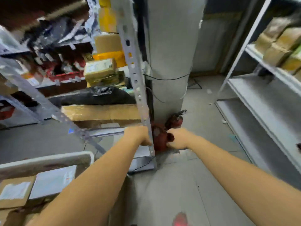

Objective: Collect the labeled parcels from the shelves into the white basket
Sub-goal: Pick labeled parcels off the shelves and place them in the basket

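Fingers are curling out of sight behind the knuckles. Whether the left hand (pixel 138 136), beside the shelf post (pixel 138 79), or the right hand (pixel 177 139) is gripping anything, I cannot tell. The white basket (pixel 48 159) is sitting at lower left, holding labeled parcels (pixel 53 181). The long cardboard box (pixel 101 112) is lying nearest on the low shelf — probably best taken with both hands under its ends, clear of the post.

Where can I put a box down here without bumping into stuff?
Bare spots: the grey metal rack's lower boards on the right, under its brown cardboard boxes, and the grey floor between that rack and the grey pillar. Crowded: the left shelves piled with parcels, the white basket, and the pillar's foot with the red fire extinguishers.
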